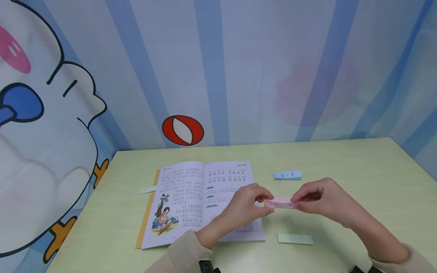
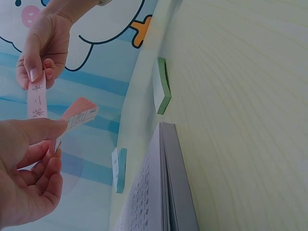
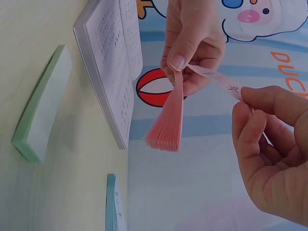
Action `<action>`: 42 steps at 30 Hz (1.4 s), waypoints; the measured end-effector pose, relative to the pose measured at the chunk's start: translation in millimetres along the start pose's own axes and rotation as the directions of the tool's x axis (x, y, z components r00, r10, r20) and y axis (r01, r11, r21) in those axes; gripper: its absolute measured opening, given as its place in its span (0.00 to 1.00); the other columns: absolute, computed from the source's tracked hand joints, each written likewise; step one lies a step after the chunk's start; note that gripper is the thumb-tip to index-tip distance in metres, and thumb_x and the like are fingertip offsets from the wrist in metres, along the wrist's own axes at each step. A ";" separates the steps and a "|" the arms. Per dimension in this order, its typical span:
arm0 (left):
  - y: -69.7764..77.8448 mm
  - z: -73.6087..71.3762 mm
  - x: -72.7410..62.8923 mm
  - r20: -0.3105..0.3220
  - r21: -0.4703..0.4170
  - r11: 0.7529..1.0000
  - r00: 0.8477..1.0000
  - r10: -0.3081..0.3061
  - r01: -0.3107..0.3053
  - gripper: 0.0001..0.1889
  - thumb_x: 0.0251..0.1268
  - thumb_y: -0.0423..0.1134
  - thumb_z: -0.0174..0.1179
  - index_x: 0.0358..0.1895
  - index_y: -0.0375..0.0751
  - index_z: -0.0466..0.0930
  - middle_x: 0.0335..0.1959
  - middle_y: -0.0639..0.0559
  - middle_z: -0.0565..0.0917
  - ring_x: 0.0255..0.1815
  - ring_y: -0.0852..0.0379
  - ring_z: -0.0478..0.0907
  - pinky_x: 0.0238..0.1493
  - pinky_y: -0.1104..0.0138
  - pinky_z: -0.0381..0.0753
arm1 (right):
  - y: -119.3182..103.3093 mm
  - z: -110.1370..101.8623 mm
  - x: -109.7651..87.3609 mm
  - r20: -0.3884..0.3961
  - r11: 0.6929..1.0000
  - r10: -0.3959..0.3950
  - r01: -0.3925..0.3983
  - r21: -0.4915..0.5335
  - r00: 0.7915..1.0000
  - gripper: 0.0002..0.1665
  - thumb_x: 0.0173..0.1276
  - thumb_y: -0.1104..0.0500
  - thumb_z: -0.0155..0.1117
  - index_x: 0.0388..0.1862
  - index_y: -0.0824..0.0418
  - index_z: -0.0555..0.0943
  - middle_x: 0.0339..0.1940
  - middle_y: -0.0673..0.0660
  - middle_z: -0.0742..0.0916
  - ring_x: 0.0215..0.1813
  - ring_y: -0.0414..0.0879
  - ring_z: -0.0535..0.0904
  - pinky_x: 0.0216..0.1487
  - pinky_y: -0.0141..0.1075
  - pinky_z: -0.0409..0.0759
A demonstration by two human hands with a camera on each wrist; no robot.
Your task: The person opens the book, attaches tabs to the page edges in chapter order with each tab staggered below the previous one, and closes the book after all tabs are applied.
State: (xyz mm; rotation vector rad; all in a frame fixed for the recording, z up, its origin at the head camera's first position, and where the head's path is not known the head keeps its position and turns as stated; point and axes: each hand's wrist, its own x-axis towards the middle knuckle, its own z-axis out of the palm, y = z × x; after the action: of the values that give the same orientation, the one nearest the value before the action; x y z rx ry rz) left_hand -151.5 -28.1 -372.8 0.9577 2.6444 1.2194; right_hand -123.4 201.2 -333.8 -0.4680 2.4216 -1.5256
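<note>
Above the right edge of an open book [image 1: 228, 182], both hands hold pink sticky notes. My left hand [image 1: 244, 204] pinches one end of a pink sticky-note pad [image 3: 168, 120], whose loose sheets fan out downward in the right wrist view. A single pink strip [image 3: 216, 81] with handwriting stretches between the hands. Its far end is pinched between thumb and fingers of my right hand [image 1: 324, 201]. The other end meets the pad under the left thumb; whether it still sticks there is hidden.
A blue sticky-note pad [image 1: 287, 175] with handwriting lies behind the hands, and a green pad [image 1: 295, 239] in front of them. A pale strip [image 1: 147, 190] juts from the book's left edge. Behind the table [image 1: 358, 170] hangs a striped cartoon curtain [image 1: 252, 76].
</note>
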 end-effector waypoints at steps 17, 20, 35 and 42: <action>-2.0 15.8 9.6 -0.001 0.052 0.998 1.000 0.031 -0.031 0.10 0.50 0.35 0.70 0.38 0.39 0.83 0.29 0.59 0.77 0.31 0.65 0.71 0.35 0.80 0.70 | 18.2 -28.0 8.1 -0.069 0.985 0.110 -0.099 0.143 0.992 0.06 0.62 0.60 0.65 0.37 0.58 0.86 0.30 0.47 0.85 0.31 0.46 0.78 0.33 0.37 0.77; -0.6 23.3 14.1 0.027 0.040 0.999 1.000 0.010 -0.011 0.11 0.51 0.36 0.69 0.39 0.40 0.84 0.28 0.60 0.76 0.31 0.67 0.70 0.35 0.80 0.69 | 21.1 -29.2 9.8 -0.065 0.982 0.083 -0.070 0.176 0.994 0.07 0.63 0.62 0.63 0.36 0.54 0.87 0.30 0.46 0.85 0.31 0.44 0.78 0.33 0.35 0.77; -9.2 52.0 17.3 0.093 0.151 0.988 0.996 0.012 -0.026 0.11 0.45 0.35 0.72 0.35 0.38 0.86 0.24 0.59 0.76 0.24 0.71 0.67 0.28 0.82 0.66 | 30.2 -29.2 22.9 -0.026 0.946 0.085 -0.072 0.315 0.996 0.11 0.64 0.66 0.61 0.34 0.51 0.86 0.28 0.49 0.85 0.31 0.43 0.78 0.32 0.32 0.78; -10.4 54.9 15.6 0.099 0.260 0.965 0.995 -0.001 -0.025 0.10 0.45 0.37 0.72 0.34 0.40 0.86 0.24 0.60 0.77 0.24 0.70 0.66 0.28 0.81 0.64 | 35.4 -25.4 31.4 -0.021 0.942 0.119 -0.106 0.318 0.993 0.08 0.63 0.64 0.63 0.33 0.51 0.86 0.31 0.49 0.84 0.32 0.43 0.79 0.32 0.32 0.78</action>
State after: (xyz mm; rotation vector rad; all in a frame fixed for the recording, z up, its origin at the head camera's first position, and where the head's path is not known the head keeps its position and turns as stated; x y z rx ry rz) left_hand -152.0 12.0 -414.8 1.0412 2.7696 0.8133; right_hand -166.6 224.2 -356.0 -0.2312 2.1301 -1.8413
